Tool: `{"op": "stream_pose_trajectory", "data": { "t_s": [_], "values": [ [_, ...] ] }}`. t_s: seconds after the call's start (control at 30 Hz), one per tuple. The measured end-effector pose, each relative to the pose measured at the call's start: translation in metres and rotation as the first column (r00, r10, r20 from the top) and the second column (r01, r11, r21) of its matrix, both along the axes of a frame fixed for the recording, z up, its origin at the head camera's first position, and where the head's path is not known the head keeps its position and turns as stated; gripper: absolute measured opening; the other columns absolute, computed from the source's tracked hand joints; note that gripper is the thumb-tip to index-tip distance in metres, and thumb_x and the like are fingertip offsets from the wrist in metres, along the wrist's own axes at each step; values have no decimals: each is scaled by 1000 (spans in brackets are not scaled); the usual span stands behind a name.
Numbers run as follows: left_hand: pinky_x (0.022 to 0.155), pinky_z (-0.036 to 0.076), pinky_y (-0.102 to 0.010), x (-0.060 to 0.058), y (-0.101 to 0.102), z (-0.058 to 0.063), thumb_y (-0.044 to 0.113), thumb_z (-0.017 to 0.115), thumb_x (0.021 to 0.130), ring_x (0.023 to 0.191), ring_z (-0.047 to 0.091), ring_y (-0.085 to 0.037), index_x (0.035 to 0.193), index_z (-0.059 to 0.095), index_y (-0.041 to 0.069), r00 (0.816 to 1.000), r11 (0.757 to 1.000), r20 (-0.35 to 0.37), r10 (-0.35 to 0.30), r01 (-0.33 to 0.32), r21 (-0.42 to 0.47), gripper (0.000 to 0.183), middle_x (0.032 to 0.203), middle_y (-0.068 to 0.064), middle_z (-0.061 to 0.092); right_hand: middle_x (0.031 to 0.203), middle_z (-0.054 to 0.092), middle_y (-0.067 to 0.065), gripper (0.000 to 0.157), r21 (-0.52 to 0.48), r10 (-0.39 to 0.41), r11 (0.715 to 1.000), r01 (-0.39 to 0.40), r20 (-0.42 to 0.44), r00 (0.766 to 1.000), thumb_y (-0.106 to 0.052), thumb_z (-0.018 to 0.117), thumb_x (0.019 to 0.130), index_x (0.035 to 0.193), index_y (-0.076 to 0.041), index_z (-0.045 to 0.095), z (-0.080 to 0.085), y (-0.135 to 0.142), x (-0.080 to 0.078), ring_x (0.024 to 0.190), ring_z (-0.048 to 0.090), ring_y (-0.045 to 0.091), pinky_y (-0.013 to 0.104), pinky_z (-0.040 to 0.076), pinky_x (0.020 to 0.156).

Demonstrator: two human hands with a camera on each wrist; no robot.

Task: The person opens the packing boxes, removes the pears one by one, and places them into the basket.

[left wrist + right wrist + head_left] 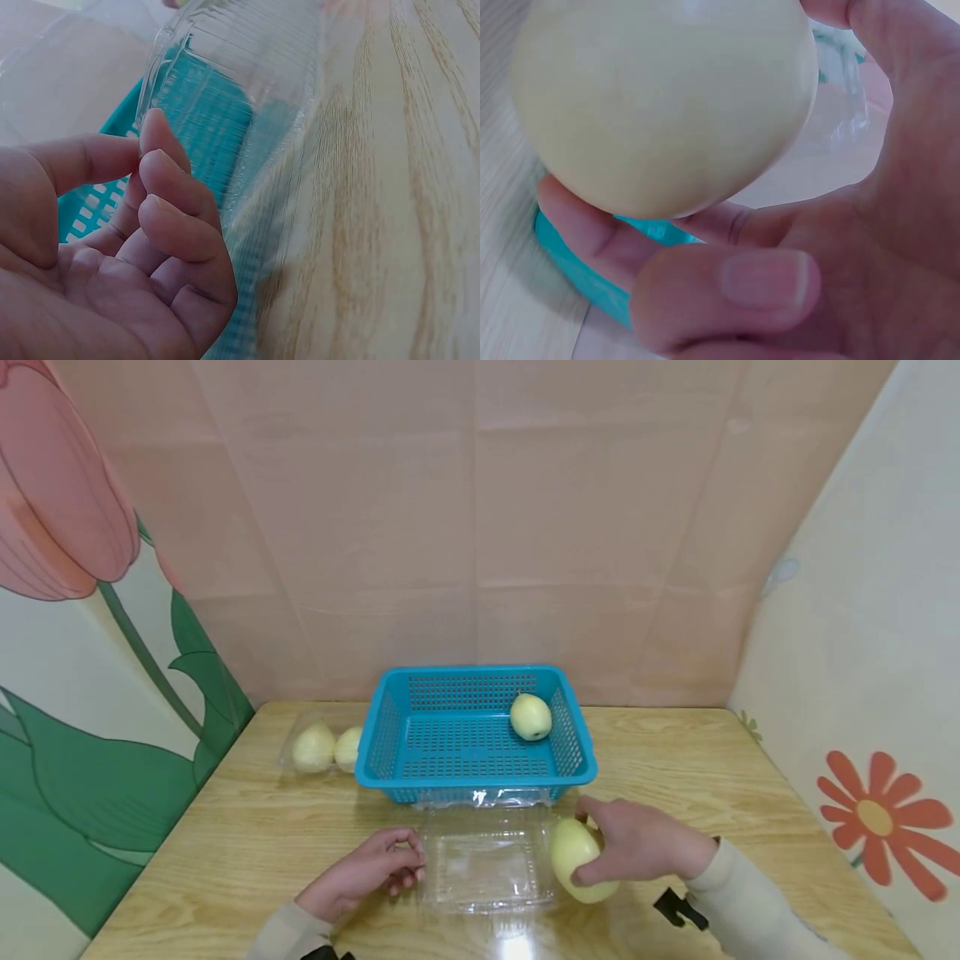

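Observation:
A clear plastic box (487, 864) lies open on the table in front of the blue basket. My left hand (382, 867) is at its left side, and in the left wrist view the thumb and index fingertip (157, 129) pinch the edge of the clear plastic. At the right side, my right hand (641, 837) grips a pale yellow-green pear (573, 853), thumb on the near side and fingers on the far side. The right wrist view shows the pear (664, 101) large between thumb and fingers. The pear overlaps the box's right edge in the head view.
The blue perforated basket (476, 782) stands just behind the box, with one pear (530, 717) at its right end. Left of the basket is another clear box (288, 750) with pears (313, 748), partly hidden by it. Cloth backdrops (480, 527) enclose the wooden table (667, 760).

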State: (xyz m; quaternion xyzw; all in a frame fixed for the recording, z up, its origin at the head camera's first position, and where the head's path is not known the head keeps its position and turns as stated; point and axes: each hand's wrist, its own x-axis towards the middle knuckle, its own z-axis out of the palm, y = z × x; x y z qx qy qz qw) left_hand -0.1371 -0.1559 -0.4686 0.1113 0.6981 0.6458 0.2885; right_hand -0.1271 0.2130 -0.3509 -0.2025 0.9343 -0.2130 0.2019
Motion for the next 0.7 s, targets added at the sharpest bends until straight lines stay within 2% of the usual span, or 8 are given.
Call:
{"op": "stream_pose_trajectory", "data": {
  "t_s": [0.33,0.7],
  "values": [
    [54,42,-23,0,0,0,14,58,97,65,53,-11,95,55,6,1000,1000,4,-3,3,3,9,81,-3,66,72,58,-4,60,-6,-14,1000,13,-39,999,-47,82,71,111,-11,56,0,11,-7,62,54,14,32,45,53],
    [55,43,-21,-1,0,0,13,60,96,65,53,-11,95,56,6,1000,1000,6,0,0,-12,8,81,-4,66,75,58,-2,61,-12,-25,1000,25,-68,997,-46,82,74,114,-10,55,11,14,-11,63,54,14,32,45,52]
  ]
}}
